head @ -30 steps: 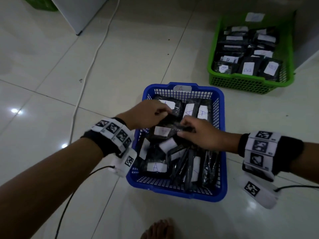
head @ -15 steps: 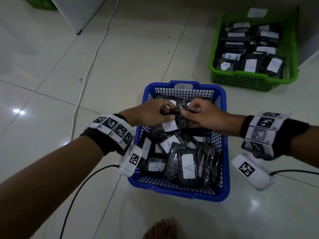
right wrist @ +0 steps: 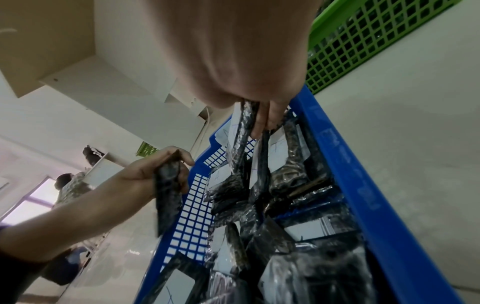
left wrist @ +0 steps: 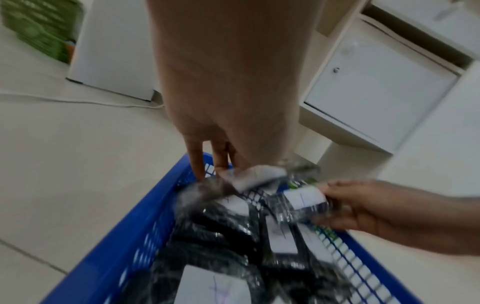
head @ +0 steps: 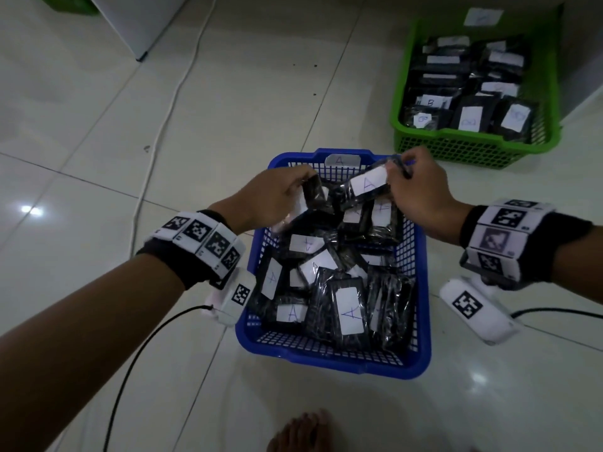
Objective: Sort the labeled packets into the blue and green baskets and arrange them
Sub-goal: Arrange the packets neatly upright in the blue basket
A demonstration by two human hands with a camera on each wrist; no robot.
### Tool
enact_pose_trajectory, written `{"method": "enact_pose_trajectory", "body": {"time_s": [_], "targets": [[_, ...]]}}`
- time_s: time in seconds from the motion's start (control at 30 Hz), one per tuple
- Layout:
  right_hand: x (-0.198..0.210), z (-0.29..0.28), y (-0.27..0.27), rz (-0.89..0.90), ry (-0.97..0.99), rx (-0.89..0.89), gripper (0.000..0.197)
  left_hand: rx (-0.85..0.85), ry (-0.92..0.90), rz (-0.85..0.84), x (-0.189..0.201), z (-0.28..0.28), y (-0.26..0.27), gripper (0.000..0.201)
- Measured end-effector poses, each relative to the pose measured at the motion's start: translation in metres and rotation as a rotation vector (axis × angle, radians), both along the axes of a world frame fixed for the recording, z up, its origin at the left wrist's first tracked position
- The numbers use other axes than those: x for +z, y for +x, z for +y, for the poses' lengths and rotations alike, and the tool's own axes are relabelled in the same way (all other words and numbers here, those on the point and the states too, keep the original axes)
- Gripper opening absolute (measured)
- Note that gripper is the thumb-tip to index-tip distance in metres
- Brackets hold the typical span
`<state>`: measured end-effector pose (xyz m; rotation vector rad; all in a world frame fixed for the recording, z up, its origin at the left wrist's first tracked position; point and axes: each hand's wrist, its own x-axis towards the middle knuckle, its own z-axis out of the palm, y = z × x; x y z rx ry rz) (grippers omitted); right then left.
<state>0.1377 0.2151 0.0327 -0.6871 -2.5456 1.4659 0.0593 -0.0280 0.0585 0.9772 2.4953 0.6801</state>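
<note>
Both hands had lifted apart: left hand (head: 277,197) pinched one packet (head: 313,199), right hand (head: 421,194) an A-labelled packet (head: 365,187); slick wrap risked slipping outside the blue basket (head: 421,288).

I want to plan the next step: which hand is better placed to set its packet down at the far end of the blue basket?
Right, probably. The right hand holds its packet, label A up, just above the far rim of the blue basket. The left hand holds its own packet nearer the left wall.
</note>
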Motion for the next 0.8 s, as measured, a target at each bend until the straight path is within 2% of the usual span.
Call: {"method": "enact_pose_trajectory", "body": {"time_s": [0.07, 0.13, 0.17, 0.23, 0.3, 0.4, 0.5, 0.67, 0.77, 0.8], "targets": [[0.000, 0.002, -0.003, 0.038, -0.028, -0.046, 0.027, -0.078, -0.070, 0.064, -0.008, 0.008, 0.006, 0.041], [-0.001, 0.004, -0.004, 0.050, -0.037, -0.083, 0.027, -0.153, -0.266, 0.168, -0.023, 0.013, 0.013, 0.059], [-0.002, 0.004, -0.003, 0.036, -0.051, -0.100, 0.024, -0.187, -0.354, 0.250, -0.029, 0.014, 0.016, 0.062], [-0.003, 0.004, 0.000, 0.004, -0.096, -0.116, 0.020, -0.209, -0.400, 0.369, -0.030, 0.014, 0.021, 0.049], [-0.004, 0.002, 0.003, -0.004, -0.137, -0.095, 0.017, -0.220, -0.390, 0.361, -0.026, 0.008, 0.022, 0.040], [-0.003, 0.000, 0.009, -0.008, -0.213, -0.047, 0.015, -0.268, -0.479, 0.227, -0.032, -0.008, 0.021, 0.050], [-0.003, -0.002, 0.014, -0.001, -0.153, 0.008, 0.017, -0.283, -0.469, 0.178, -0.041, -0.010, 0.025, 0.055], [0.000, -0.007, 0.017, -0.038, -0.161, 0.047, 0.019, -0.277, -0.519, 0.271, -0.040, 0.000, 0.029, 0.052], [0.003, -0.008, 0.019, -0.063, -0.198, 0.079, 0.019, -0.150, -0.415, 0.291, -0.024, 0.004, 0.020, 0.020], [0.003, -0.008, 0.021, -0.069, -0.211, 0.090, 0.019, -0.056, -0.338, 0.300, -0.018, 0.004, 0.015, 0.022]]}}
